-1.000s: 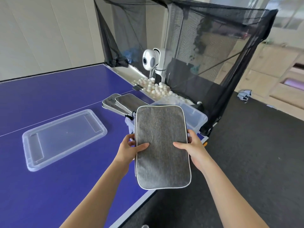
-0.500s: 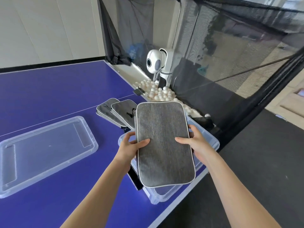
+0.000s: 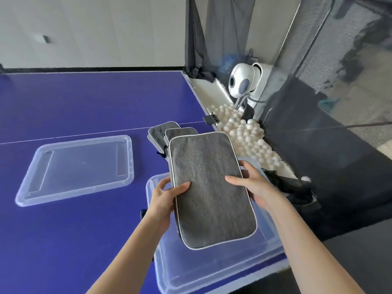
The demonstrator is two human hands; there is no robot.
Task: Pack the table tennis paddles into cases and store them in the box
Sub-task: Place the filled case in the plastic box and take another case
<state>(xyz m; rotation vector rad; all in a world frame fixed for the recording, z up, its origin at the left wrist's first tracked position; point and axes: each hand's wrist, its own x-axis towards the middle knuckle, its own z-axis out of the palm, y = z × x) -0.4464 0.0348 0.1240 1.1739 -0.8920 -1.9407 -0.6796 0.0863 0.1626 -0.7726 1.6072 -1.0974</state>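
Observation:
A grey zipped paddle case point(image 3: 209, 187) with white piping is held flat above the clear plastic box point(image 3: 214, 270) at the near right corner of the blue table. My left hand point(image 3: 163, 196) grips its left edge, thumb on top. My right hand point(image 3: 252, 187) grips its right edge, thumb on top. Two more grey cases point(image 3: 167, 132) lie overlapping on the table just beyond the held one. Whatever lies inside the box is hidden under the case.
The clear box lid point(image 3: 76, 168) lies flat on the blue table point(image 3: 84, 102) to the left. Beyond the table's right end stand a white ball machine point(image 3: 241, 83), a tray of several white balls point(image 3: 250, 136) and black netting point(image 3: 318, 124).
Both hands have carried the grey case forward from beyond the table's edge to over the clear box. The view has moved closer to the table.

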